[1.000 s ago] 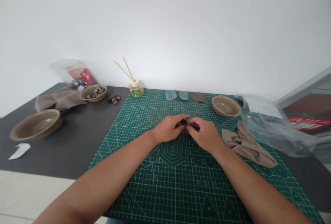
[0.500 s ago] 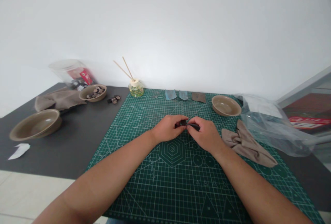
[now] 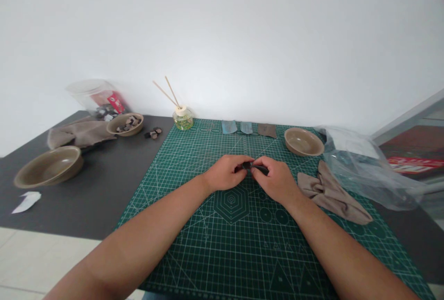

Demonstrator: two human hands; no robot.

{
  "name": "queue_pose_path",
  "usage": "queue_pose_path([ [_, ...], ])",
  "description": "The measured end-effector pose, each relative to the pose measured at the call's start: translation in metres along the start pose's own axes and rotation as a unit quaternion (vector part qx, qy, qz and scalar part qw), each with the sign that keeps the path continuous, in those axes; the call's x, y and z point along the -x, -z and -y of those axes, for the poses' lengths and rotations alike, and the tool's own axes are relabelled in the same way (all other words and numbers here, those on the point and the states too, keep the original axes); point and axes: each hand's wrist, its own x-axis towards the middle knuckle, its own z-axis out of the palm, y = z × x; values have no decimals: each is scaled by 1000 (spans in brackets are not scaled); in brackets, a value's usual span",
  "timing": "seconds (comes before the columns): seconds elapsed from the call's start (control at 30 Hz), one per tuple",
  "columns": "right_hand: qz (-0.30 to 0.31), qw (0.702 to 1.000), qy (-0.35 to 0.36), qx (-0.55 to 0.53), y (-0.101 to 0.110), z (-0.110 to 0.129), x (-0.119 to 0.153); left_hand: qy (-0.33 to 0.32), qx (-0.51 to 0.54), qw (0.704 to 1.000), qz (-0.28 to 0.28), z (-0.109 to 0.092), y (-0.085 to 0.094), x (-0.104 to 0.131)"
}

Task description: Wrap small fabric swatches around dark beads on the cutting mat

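In the head view, the left hand (image 3: 227,172) has thumb and fingers clamped on a small dark piece (image 3: 246,165), held at the middle of the green cutting mat (image 3: 222,244). The piece looks brownish black, partly hidden by fingertips; its exact shape is too small to tell. The right hand (image 3: 274,177) pinches a slim black tool (image 3: 261,169), its near end reaching leftward to the piece. To the right of that hand a crumpled taupe cloth (image 3: 333,193) lies on the mat, with an empty brown bowl (image 3: 303,142) farther off.

Three bowls (image 3: 304,143), two cloths (image 3: 335,198)
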Motion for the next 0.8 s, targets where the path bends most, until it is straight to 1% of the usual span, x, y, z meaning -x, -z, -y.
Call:
queue_pose_path([
  [0.2, -7, 1000, -2, -3, 1, 1, 0, 26, -11, 999, -31, -1, -2, 0],
  [0.33, -5, 1000, -2, -3, 0, 1, 0, 23, -21, 999, -43, 1, -2, -1],
  [0.47, 4, 1000, -2, -1, 0, 0, 0, 21, -22, 999, -38, 1, -2, -1],
  [0.57, 6, 1000, -2, -2, -1, 0, 0, 27, -1, 999, -33, 1, -2, -1],
  [0.7, 3, 1000, -4, 1, 0, 0, 0, 34, 29, 998, -42, 1, -3, 0],
  [0.8, 0, 1000, -8, 4, 0, 0, 0, 34, 25, 998, -52, 1, -4, 0],
])
